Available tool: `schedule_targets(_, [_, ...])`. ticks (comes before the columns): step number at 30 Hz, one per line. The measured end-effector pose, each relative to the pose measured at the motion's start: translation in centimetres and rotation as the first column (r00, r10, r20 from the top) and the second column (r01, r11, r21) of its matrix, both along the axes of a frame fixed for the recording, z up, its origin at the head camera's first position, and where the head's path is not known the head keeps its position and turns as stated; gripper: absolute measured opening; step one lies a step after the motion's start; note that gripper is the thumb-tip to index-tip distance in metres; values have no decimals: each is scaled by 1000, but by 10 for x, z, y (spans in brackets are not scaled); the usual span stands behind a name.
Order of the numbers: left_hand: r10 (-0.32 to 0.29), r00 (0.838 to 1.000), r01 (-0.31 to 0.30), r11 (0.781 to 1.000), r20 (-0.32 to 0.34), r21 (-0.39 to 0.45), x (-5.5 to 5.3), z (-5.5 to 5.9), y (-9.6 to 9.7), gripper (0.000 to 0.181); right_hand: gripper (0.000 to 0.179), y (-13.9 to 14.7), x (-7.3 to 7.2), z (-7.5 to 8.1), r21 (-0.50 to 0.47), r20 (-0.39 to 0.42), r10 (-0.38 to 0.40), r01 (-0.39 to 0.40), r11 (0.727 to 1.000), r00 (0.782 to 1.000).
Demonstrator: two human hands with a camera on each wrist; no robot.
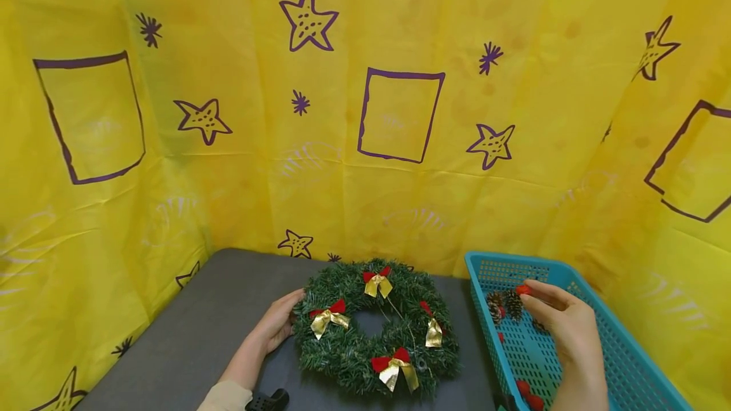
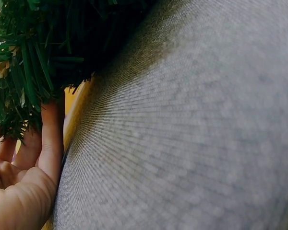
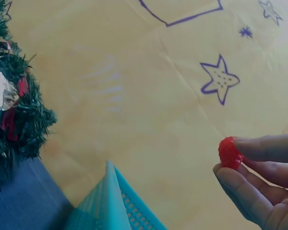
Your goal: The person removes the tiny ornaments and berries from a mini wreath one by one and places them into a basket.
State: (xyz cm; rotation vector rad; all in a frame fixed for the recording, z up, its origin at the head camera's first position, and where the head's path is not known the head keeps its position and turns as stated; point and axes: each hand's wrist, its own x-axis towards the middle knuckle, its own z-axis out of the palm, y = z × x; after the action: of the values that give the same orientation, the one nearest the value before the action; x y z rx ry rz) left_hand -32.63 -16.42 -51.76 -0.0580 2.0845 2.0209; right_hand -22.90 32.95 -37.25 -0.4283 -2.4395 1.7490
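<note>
A green wreath (image 1: 325,360) with red and gold bows lies on the dark table. My left hand (image 1: 281,322) holds the wreath's left edge, and its fingertips vanish into the foliage. In the left wrist view the left hand (image 2: 26,177) has its fingers up against the green needles (image 2: 33,72). Over the blue basket (image 1: 485,316), my right hand (image 1: 571,328) pinches a small, bumpy red berry (image 1: 523,290). The right wrist view shows this berry (image 3: 230,153) between thumb and fingers.
Pine cones (image 1: 513,304) and more red pieces (image 1: 531,395) lie inside the perforated basket at the right. A black object (image 1: 268,400) is by the left wrist. Behind the grey table (image 1: 188,328) hangs a yellow cloth (image 1: 400,208) with drawn stars.
</note>
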Motion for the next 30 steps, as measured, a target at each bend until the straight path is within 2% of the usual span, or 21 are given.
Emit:
schedule_targets(7, [3,1000,-3,999,10,48,1,0,1,56,34,9,3,-3,0,2,-44,44,999,999])
schedule_targets(13, [-7,1000,7,999,1,34,1,-1,0,61,33,15,4,-4,43,29,-88,86,995,996])
schedule_targets(22, [-1,1000,0,998,14,65,1,-2,0,63,34,19,4,-6,9,36,-109,109,994,993])
schedule_targets(26, [-2,1000,2,999,15,53,0,-2,0,62,35,20,4,-7,15,30,-136,136,991,990])
schedule_targets(30, [-17,1000,17,999,6,29,0,-1,0,62,24,19,4,-8,-14,0,-155,155,988,988])
